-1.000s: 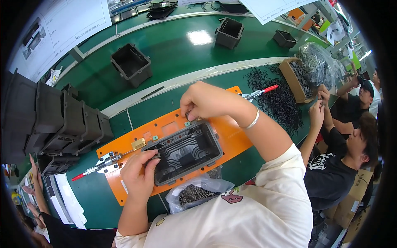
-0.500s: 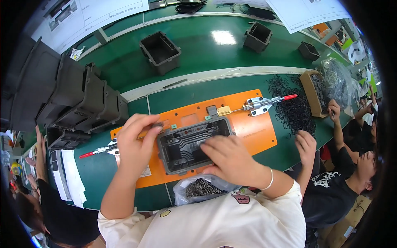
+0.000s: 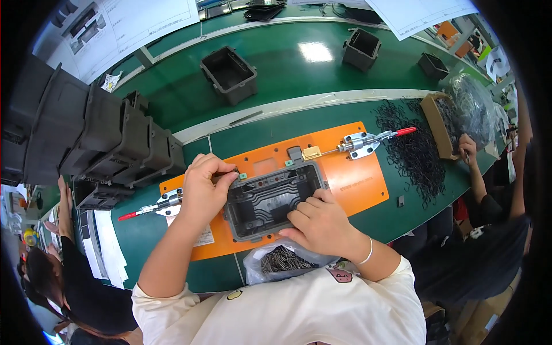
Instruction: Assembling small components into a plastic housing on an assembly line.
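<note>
A grey plastic box (image 3: 275, 198), open side up, sits on the orange fixture plate (image 3: 359, 178) in front of me. My left hand (image 3: 206, 183) is closed at the box's far left corner, finger and thumb pinching a small dark piece (image 3: 235, 171) that is mostly hidden. My right hand (image 3: 323, 223) is closed over the near right part of the box's rim, with curled fingers over the opening and the thumb on the near side. At the box's far edge stands a small grey block (image 3: 295, 153) beside a brass-coloured clamp tip (image 3: 311, 152).
Red-handled toggle clamps flank the plate, one at right (image 3: 368, 142), one at left (image 3: 167, 201). A bag of metal pins (image 3: 282, 260) lies near me. Black wire clips (image 3: 411, 152) are heaped right, beside a carton (image 3: 438, 126). Grey boxes (image 3: 103, 135) are stacked left; co-workers sit both sides.
My right hand has moved from over the box's inside to its near right rim. My left hand has come closer to the far left corner. A co-worker's hand at right has left the clip heap.
</note>
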